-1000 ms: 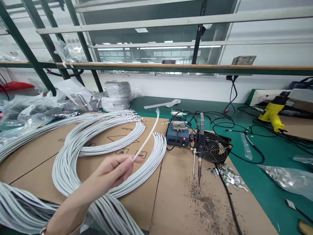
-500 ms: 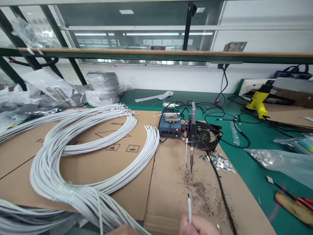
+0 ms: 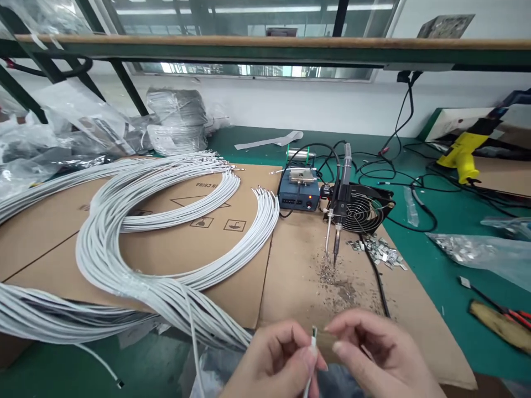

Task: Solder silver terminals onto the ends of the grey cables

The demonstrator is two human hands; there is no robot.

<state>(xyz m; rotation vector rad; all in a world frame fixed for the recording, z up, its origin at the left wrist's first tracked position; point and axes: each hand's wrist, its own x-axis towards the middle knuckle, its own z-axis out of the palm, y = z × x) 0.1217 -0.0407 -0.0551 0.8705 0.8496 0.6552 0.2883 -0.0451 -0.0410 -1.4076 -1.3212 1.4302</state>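
Note:
My left hand (image 3: 282,359) pinches a thin white cable (image 3: 313,345) between thumb and fingers, close to its end. The cable's tip points up and shows short dark and green wire ends. Just right of the tip is my right hand (image 3: 381,354), its thumb and forefinger apart with a gap between them; its other fingers are curled and partly hidden. Beyond both hands, a soldering iron (image 3: 342,199) is held in a stand, tip down over the cardboard (image 3: 290,282). Left of my hands lies a large looped bundle of white cables (image 3: 99,243).
Behind the iron stand a blue soldering station (image 3: 298,196), a solder spool (image 3: 301,154) and a black fan (image 3: 360,210). Small metal pieces (image 3: 384,251) lie in a pile on the cardboard. A yellow heat gun (image 3: 464,155) and red-handled pliers (image 3: 518,316) are at the right.
The view has tilted down. Both hands have come up into sight at the bottom. The cable end is now pinched in my left hand, with my right hand open beside it.

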